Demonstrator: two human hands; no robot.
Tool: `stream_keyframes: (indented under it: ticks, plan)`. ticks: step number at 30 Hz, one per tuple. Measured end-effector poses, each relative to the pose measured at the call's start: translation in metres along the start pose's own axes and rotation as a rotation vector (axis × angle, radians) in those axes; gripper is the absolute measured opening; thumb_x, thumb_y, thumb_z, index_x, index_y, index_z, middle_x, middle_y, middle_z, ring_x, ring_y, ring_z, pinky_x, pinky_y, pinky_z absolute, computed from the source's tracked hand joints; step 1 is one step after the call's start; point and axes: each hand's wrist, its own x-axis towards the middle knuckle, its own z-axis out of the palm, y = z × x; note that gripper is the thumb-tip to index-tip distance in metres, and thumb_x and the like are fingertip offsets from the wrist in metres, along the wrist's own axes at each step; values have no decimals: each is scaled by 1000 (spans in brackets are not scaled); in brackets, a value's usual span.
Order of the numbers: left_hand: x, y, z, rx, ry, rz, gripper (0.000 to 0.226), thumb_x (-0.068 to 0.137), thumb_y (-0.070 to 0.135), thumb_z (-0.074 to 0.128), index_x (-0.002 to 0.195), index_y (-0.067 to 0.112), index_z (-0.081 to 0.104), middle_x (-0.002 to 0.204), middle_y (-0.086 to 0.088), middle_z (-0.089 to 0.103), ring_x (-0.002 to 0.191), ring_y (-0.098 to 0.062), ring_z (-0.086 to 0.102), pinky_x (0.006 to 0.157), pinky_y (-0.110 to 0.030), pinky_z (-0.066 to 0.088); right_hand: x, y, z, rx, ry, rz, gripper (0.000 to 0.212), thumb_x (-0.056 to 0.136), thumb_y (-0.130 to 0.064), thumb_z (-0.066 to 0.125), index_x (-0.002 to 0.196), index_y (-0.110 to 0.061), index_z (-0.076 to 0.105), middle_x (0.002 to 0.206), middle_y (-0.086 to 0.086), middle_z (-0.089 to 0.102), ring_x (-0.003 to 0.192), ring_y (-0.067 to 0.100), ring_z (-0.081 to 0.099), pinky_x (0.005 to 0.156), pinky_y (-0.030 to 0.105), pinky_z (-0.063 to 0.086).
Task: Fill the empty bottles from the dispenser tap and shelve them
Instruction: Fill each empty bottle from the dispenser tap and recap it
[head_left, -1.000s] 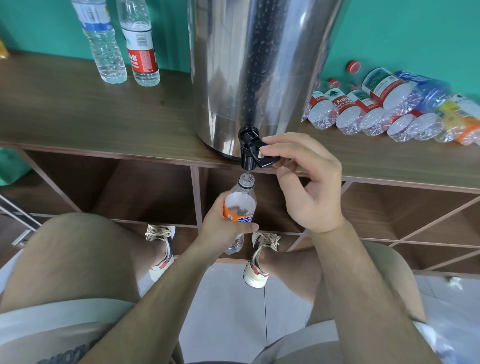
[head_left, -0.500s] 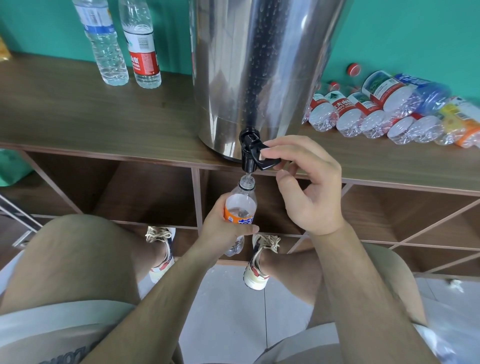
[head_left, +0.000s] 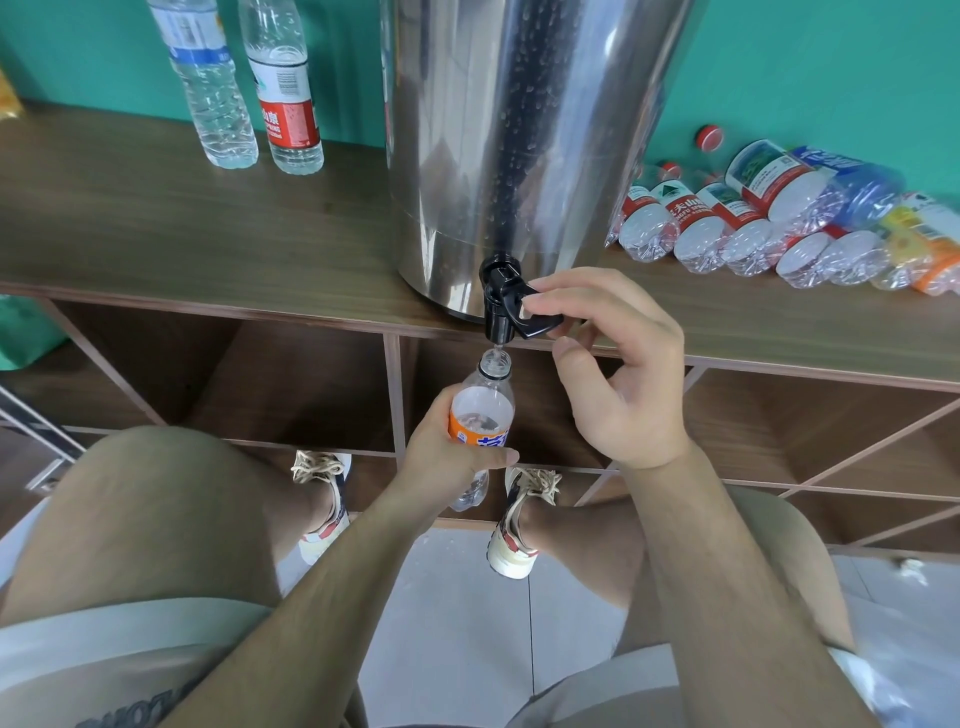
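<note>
Filling step in progress. The left hand (head_left: 447, 460) is gripping the orange-labelled bottle (head_left: 483, 410) upright, mouth just beneath the tap (head_left: 500, 291) at the dispenser (head_left: 519, 130) base. The right hand (head_left: 623, 374), fingers curled, is pinching the tap lever (head_left: 540, 323). Next, in my judgement: releasing the lever before overflow.

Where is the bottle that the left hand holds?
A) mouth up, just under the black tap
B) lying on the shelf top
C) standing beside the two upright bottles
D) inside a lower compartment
A: the left hand grips the bottle with its open mouth just below the spout of the black tap, whose lever the right hand holds.
</note>
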Motion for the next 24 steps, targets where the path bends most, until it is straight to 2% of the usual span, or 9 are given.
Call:
stream_keyframes:
  ticks: [6,16,24]
  plan:
    - [0,-1,0,-1,-4,-3,82,70,12,95,128,43,46,117,16,62,108,-13,62,90,-29,53,1,0,0,-3,3,-4,38,80,17,54,107,2,76,116,19,70,95,25,66,71,34,54]
    - [-2,1,-1,-18,-17,-3,79,70,11,95,125,43,47,112,20,62,103,-8,62,72,-15,47,0,1,0,3,2,3,38,80,18,54,107,2,76,116,18,70,94,24,66,69,39,54]
    - [-3,0,-1,-27,-11,1,80,70,11,95,127,42,48,115,18,63,106,-10,62,74,-18,49,0,1,0,2,3,1,38,80,17,54,107,2,76,115,17,70,95,24,66,68,44,53]
